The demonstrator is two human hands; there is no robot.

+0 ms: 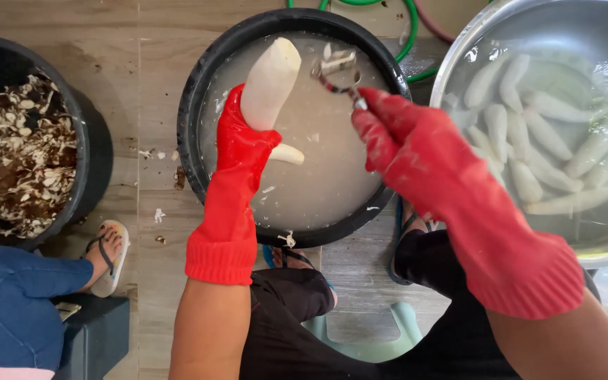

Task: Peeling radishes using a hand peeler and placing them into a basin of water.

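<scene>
Left hand: hand (242, 137) in a red rubber glove, closed around the lower part of a peeled white root (270, 83), holding it upright over the black basin (193, 119).
Right hand: hand (395, 137) in a matching red glove, gripping a metal peeler (338, 74) with its blade end just beside the root's upper end, not clearly touching.
Black basin: round, on the wooden floor (156, 49), filled with cloudy water; a smaller white piece (286, 155) floats just beside the left glove.
Metal bowl: large bowl (459, 63) to the right, holding many peeled white roots (529, 141) in water.
Dark bucket: bucket (93, 141) on the left, full of brown and white peelings (26, 155).
Other person: blue-clad knee (8, 302) and sandalled foot (107, 257) at lower left.
</scene>
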